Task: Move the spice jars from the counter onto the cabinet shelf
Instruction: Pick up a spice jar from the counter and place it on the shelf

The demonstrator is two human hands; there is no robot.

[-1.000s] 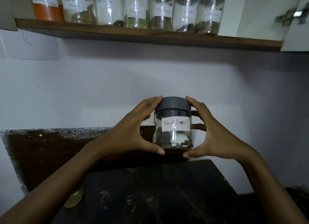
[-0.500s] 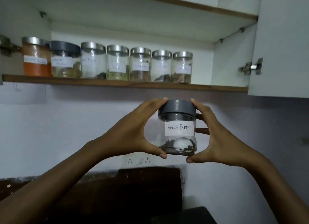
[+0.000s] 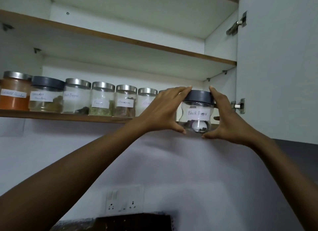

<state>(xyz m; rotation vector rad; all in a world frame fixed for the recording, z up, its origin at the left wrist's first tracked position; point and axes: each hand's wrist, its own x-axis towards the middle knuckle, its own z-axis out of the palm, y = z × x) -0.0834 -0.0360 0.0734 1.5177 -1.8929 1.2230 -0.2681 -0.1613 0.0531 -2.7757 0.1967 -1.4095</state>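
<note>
A clear jar with a grey lid and a white "Black Pepper" label (image 3: 197, 112) is held up between both hands at the right end of the lower cabinet shelf (image 3: 68, 116). My left hand (image 3: 165, 112) grips its left side, my right hand (image 3: 225, 117) its right side. The jar's base sits level with the shelf's front edge; whether it rests on the shelf I cannot tell. Several labelled spice jars (image 3: 103, 100) stand in a row along the shelf to the left, the nearest ones partly hidden behind my left hand.
An open white cabinet door (image 3: 278, 67) with metal hinges (image 3: 239, 106) hangs just right of the jar. An upper shelf (image 3: 154, 44) runs above. Below, a wall socket plate (image 3: 123, 199) sits on the white wall, with a dark counter backsplash (image 3: 134, 222) at the bottom.
Both hands have lifted the Black Pepper jar from counter height up and rightward to the shelf's right end; my view has tilted upward so the counter has dropped out of sight.
</note>
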